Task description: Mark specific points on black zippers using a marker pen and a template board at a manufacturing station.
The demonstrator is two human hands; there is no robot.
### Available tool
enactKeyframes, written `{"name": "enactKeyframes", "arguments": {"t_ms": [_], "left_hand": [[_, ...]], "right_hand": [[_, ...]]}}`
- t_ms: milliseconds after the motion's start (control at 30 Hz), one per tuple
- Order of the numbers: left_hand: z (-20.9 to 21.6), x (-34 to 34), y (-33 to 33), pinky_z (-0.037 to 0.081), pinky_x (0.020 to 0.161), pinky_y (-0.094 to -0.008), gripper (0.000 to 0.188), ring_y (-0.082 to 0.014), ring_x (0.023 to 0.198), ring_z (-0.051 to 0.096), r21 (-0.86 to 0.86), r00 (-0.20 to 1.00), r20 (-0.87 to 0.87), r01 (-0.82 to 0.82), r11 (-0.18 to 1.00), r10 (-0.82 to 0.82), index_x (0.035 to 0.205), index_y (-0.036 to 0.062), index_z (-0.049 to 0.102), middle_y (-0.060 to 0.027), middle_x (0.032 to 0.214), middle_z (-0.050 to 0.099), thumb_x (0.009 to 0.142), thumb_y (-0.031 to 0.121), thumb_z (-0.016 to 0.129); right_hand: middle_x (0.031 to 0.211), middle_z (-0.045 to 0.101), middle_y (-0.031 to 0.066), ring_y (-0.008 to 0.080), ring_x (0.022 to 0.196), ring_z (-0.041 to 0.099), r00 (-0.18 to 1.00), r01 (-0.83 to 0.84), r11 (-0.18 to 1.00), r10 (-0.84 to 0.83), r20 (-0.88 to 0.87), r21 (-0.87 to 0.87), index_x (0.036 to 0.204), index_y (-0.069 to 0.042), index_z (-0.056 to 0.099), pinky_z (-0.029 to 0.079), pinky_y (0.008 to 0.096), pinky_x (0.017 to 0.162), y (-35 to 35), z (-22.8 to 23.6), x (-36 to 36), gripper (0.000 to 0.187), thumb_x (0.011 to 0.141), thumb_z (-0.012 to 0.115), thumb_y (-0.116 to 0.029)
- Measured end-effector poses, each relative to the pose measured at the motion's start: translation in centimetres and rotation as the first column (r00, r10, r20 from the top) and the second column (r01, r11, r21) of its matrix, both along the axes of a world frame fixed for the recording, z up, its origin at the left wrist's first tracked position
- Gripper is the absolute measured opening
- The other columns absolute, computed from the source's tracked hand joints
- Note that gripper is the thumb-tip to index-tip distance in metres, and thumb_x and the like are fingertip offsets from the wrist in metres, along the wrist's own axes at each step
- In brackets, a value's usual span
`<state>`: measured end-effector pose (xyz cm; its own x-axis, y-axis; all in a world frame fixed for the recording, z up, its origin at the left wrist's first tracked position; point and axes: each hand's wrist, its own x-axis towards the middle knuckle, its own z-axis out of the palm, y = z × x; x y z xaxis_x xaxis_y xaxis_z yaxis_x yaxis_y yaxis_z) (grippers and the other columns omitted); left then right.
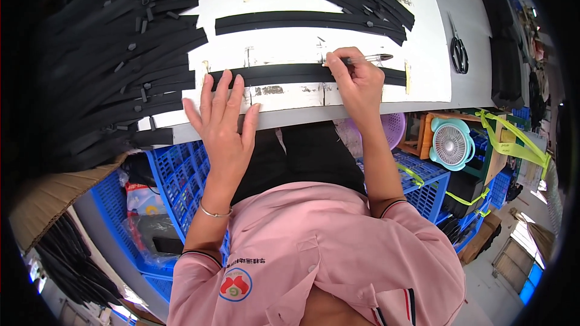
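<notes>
A grey worktop (474, 21) carries a broad white board (423, 36) with dark marks on it, and at the left a heap of black strips (90, 54) overlaps the board's edge. One such black strip (278, 75) lies flat and nearly straight along the near part of the board, running sideways beneath both hands; it looks like soft woven tape, light and limp, likely firmer along its centre line than at its edges, so it should bend easily, slide if brushed and come to little harm. Flat fingers suit it better than a pinch at the middle: press near each end to hold it straight, and lift by both ends so it does not sag or twist. The left hand (220, 124) is spread and grips nothing, its fingertips resting on the strip's left part. The right hand (362, 87) is closed around a slim pen (376, 58) at the strip's far edge, right of its middle, the writing tip hidden by the fingers
</notes>
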<state>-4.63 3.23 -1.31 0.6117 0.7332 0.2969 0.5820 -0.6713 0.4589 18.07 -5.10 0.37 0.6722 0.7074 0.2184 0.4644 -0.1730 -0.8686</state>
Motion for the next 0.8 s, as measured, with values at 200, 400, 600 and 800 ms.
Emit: {"name": "enactKeyframes", "arguments": {"t_ms": [200, 400, 600, 800], "left_hand": [[1.5, 3.4, -0.9, 0.016, 0.123, -0.0572, 0.047, -0.0319, 0.14, 0.048, -0.034, 0.988, 0.151, 0.027, 0.999, -0.022, 0.134, 0.0079, 0.067, -0.0112, 0.144, 0.06, 0.089, 0.017, 0.076], [0.3, 8.4, -1.1, 0.043, 0.099, -0.0414, 0.022, -0.028, 0.105, 0.062, -0.096, 0.908, 0.385, 0.215, 0.972, -0.163, 0.105, 0.0041, 0.075, -0.009, 0.111, 0.068, 0.083, 0.006, 0.078], [0.1, 8.9, -0.9, 0.043, 0.091, -0.0377, 0.013, -0.0234, 0.096, 0.062, -0.066, 0.912, 0.387, 0.179, 0.982, -0.14, 0.092, 0.0045, 0.076, -0.0045, 0.102, 0.069, 0.08, 0.004, 0.079], [0.1, 9.2, -0.9, 0.043, 0.091, -0.0373, 0.013, -0.0231, 0.096, 0.063, -0.06, 0.917, 0.376, 0.169, 0.984, -0.135, 0.092, 0.0054, 0.076, -0.0042, 0.102, 0.07, 0.079, 0.005, 0.08]], "right_hand": [[0.069, 0.067, 0.0012, 0.0037, 0.058, 0.055, 0.999, -0.025, 1.0, 0.025, 0.043, -0.012, 0.091, -0.001, 0.072, 0.042, 0.0215, 0.053, 0.1, -0.2, 0.0, 0.01, 0.095, 0.072, -0.01], [0.067, 0.068, 0.0056, 0.0082, 0.055, 0.062, 0.991, -0.015, 0.999, 0.01, 0.136, 0.035, 0.086, -0.001, 0.071, 0.045, 0.025, 0.052, 0.2, -0.7, 0.2, 0.012, 0.093, 0.073, -0.009], [0.073, 0.07, 0.0041, 0.0038, 0.063, 0.058, 0.994, -0.109, 0.994, 0.108, 0.007, 0.027, 0.091, 0.002, 0.073, 0.044, 0.0218, 0.057, -1.1, -0.8, 0.7, 0.012, 0.095, 0.069, -0.008], [0.067, 0.068, 0.0044, 0.007, 0.057, 0.059, 0.977, -0.186, 0.982, 0.184, 0.108, 0.013, 0.087, 0.001, 0.073, 0.045, 0.0244, 0.054, -1.1, -1.2, 1.3, 0.011, 0.091, 0.071, -0.008]]}}
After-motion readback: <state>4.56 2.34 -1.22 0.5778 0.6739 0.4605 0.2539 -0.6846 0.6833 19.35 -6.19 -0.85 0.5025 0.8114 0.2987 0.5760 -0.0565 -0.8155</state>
